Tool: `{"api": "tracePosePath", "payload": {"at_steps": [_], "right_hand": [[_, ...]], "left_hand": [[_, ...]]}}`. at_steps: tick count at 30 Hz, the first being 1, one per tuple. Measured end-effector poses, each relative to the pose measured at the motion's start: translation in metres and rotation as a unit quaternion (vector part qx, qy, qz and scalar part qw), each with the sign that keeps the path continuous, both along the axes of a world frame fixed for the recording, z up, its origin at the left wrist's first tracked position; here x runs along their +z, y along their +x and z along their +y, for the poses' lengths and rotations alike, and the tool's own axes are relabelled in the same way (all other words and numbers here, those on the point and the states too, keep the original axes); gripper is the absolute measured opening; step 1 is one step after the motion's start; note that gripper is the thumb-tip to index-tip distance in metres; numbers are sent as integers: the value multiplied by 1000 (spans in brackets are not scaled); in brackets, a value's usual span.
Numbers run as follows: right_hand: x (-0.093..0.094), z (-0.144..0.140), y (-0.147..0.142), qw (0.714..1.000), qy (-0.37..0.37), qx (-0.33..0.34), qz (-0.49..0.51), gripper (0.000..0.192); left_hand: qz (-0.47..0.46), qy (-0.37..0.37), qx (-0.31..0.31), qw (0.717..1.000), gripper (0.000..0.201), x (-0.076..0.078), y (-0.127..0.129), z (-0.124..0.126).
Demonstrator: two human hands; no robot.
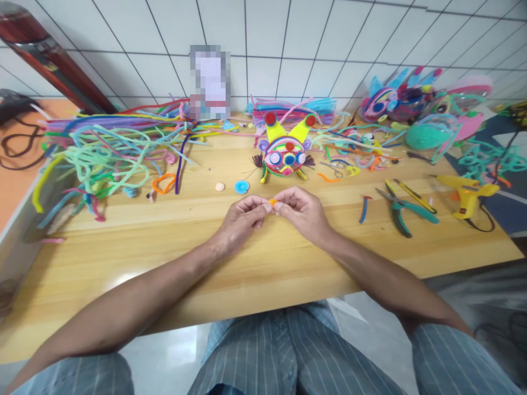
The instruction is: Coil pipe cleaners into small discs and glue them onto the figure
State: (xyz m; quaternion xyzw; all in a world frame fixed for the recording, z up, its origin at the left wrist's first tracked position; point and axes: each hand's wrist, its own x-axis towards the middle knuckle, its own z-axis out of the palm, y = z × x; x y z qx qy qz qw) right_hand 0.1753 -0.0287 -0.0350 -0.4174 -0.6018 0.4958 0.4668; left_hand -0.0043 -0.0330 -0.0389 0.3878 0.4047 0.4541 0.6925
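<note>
Between the fingertips of both hands is a small orange piece of pipe cleaner [273, 203], mostly covered by the fingers. My left hand [246, 218] pinches it from one side and my right hand [302, 211] from the other, above the wooden table [263, 263]. Just beyond the hands stands a colourful pipe-cleaner figure [284, 159] with yellow horns and red tips. A blue coiled disc [241, 187] and a small beige disc [220, 187] lie left of it, near my left hand.
Pliers [405, 211], a yellow cutter [415, 196] and a yellow glue gun [465, 192] lie at the right. Loose pipe cleaners [111, 153] pile up at the left. More decorated figures [382, 104] stand at the back right, and small scissors [332, 168] lie beside the central figure.
</note>
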Motion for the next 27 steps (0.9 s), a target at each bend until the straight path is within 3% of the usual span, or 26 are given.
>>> {"api": "tracePosePath", "payload": {"at_steps": [10,15,27], "right_hand": [[1,-2,1,998,39,-5,-43,18],[2,-4,0,993,77,-18,-83,11],[3,1,2,999,2,25,-31,24]], "left_hand": [[80,98,19,992,38,5,-4,-2],[76,99,26,992,39,7,-4,-4],[87,78,-26,993,41,4,-9,5]]}}
